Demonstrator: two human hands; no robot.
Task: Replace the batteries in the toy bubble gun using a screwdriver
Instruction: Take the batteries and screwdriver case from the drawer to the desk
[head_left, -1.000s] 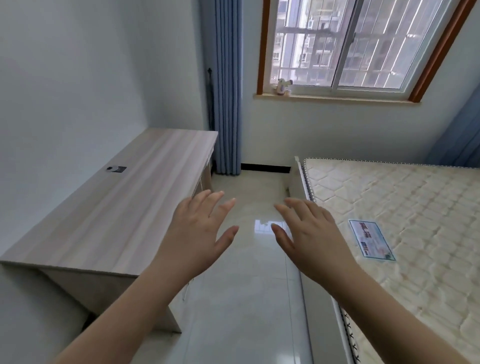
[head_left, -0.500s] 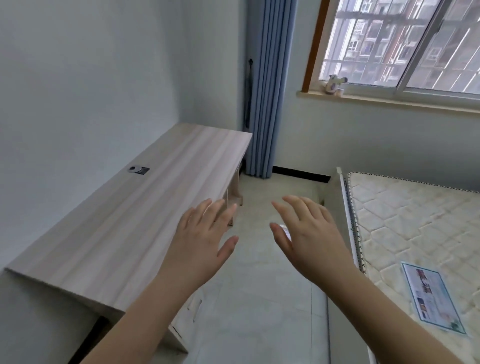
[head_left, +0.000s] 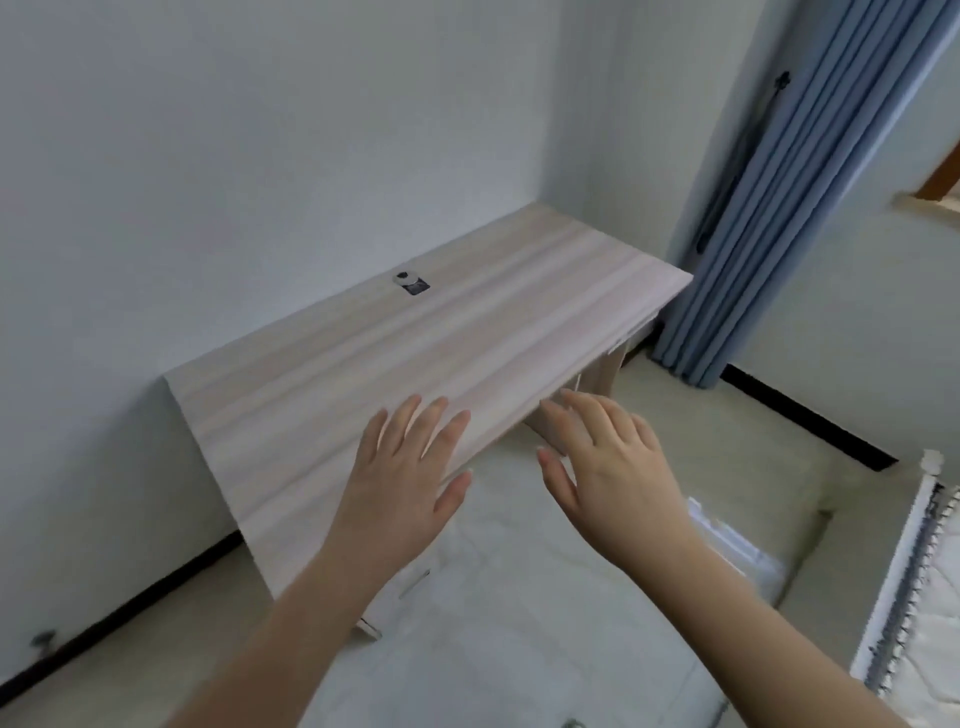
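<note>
My left hand (head_left: 405, 478) is held out in front of me, palm down and fingers spread, over the near edge of a light wooden desk (head_left: 415, 353). My right hand (head_left: 608, 467) floats beside it over the floor, fingers straight and empty. Neither hand holds anything. No bubble gun, screwdriver or batteries show in this view. A small black-and-white object (head_left: 410, 283) lies on the desk near the wall.
The desk stands against a white wall (head_left: 260, 156). Blue curtains (head_left: 779, 218) hang at the right, beyond the desk's far end. A mattress corner (head_left: 919, 597) shows at the right edge. Pale tiled floor (head_left: 519, 597) runs between desk and bed.
The view has swung left: the window and most of the mattress have left the frame and the desk fills the middle. Both hands stay raised, spread and empty.
</note>
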